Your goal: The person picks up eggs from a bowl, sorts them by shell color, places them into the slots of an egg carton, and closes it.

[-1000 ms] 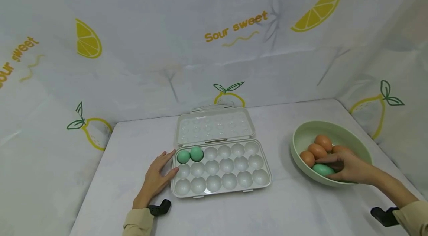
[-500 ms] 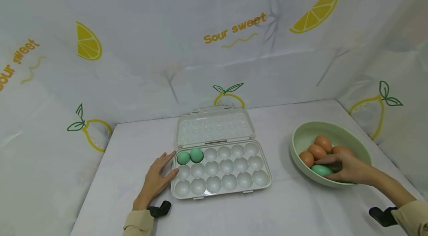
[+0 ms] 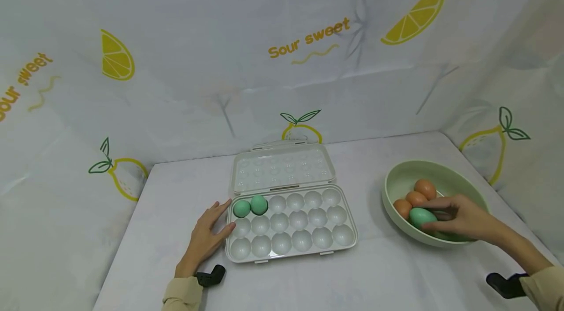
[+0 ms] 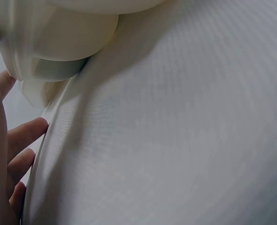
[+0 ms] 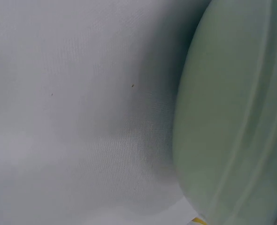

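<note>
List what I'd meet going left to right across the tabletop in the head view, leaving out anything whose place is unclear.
Left hand → open egg carton → light green bowl → right sleeve.

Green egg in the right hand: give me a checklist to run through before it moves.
1. Right hand grips the green egg: ok, between thumb and fingers.
2. Green egg free of the brown eggs in the bowl: cannot tell, contact unclear.
3. Tray lid open: ok, folded back.
4. Empty cups available: ok; two back-left ones hold green eggs.
5. Left hand at the tray: ok, on its left edge.
</note>
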Motion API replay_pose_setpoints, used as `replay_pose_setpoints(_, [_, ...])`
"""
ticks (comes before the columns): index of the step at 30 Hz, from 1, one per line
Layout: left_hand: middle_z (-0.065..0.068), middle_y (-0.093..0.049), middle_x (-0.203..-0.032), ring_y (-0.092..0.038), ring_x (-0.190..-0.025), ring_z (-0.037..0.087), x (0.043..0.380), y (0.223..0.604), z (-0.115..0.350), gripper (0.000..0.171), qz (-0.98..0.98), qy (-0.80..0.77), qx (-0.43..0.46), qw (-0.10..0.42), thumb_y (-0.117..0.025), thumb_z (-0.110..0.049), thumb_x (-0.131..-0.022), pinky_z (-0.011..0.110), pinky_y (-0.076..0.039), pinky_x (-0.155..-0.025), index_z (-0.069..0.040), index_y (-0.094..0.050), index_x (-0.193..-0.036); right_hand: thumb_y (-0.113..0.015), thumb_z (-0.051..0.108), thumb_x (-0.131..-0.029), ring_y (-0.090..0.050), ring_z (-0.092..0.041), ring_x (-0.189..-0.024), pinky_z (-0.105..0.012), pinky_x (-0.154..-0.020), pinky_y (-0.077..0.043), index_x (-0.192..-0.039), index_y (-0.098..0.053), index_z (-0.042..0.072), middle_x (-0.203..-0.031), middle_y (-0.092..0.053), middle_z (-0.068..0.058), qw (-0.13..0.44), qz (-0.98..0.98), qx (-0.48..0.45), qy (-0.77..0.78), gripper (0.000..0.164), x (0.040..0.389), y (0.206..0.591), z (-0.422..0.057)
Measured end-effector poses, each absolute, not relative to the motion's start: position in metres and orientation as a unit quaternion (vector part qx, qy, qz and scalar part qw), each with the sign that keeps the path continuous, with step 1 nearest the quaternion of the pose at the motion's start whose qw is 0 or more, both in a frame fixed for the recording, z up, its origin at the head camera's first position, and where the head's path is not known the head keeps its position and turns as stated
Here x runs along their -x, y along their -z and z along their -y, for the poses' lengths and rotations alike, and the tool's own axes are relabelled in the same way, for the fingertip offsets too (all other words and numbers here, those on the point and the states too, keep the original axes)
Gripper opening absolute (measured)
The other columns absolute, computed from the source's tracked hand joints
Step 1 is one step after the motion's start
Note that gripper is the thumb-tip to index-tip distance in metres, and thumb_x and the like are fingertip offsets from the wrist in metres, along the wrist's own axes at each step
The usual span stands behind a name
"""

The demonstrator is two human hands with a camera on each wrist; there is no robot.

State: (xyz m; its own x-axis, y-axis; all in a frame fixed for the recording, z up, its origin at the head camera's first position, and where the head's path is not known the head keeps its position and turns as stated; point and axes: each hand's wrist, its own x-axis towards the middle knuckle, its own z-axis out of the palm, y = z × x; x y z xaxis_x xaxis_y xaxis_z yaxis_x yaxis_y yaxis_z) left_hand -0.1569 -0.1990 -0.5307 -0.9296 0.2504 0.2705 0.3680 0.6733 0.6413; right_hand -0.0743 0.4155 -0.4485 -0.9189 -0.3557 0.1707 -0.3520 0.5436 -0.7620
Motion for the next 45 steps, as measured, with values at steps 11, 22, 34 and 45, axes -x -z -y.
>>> replay_pose_setpoints(11, [0.014,-0.058,-0.15,-0.044,-0.146,0.045,0.157,0.531,0.2,0.063,0.913,0.366,0.164,0.075,-0.076,-0.029,-0.09,0.066,-0.03,-0.122,-0.021,-0.055,-0.149,-0.074,-0.009,-0.086,-0.059,0.017,-0.116,-0.006,-0.088,-0.055,-0.128,-0.066,-0.008,-0.124,-0.068,0.028,-0.038,-0.868,0.13,0.477,0.043,0.079,0.435,-0.396])
replay_pose_setpoints(22, [0.014,-0.057,-0.15,-0.045,-0.146,0.043,0.158,0.529,0.197,0.064,0.913,0.366,0.162,0.072,-0.076,-0.03,-0.089,0.065,-0.03,-0.123,-0.021,-0.056,-0.148,-0.077,0.0,-0.088,-0.054,0.014,-0.116,-0.004,-0.085,-0.05,-0.136,-0.063,-0.003,-0.118,-0.064,0.027,-0.089,-0.876,0.059,0.471,0.05,0.091,0.422,-0.371])
replay_pose_setpoints(34, [0.014,-0.058,-0.15,-0.044,-0.146,0.044,0.156,0.529,0.198,0.064,0.913,0.366,0.164,0.073,-0.076,-0.03,-0.089,0.064,-0.029,-0.124,-0.02,-0.055,-0.149,-0.076,-0.009,-0.085,-0.07,0.007,-0.106,-0.011,-0.089,-0.058,-0.13,-0.064,-0.009,-0.117,-0.073,0.023,-0.125,-0.826,0.076,0.543,0.047,0.103,0.421,-0.344])
replay_pose_setpoints(45, [0.014,-0.058,-0.15,-0.044,-0.147,0.044,0.157,0.528,0.198,0.064,0.911,0.368,0.168,0.076,-0.076,-0.03,-0.089,0.064,-0.029,-0.124,-0.02,-0.055,-0.149,-0.077,-0.004,-0.087,-0.07,0.006,-0.109,-0.015,-0.089,-0.06,-0.135,-0.062,-0.006,-0.123,-0.071,0.021,-0.067,-0.782,0.083,0.614,0.051,0.12,0.42,-0.302])
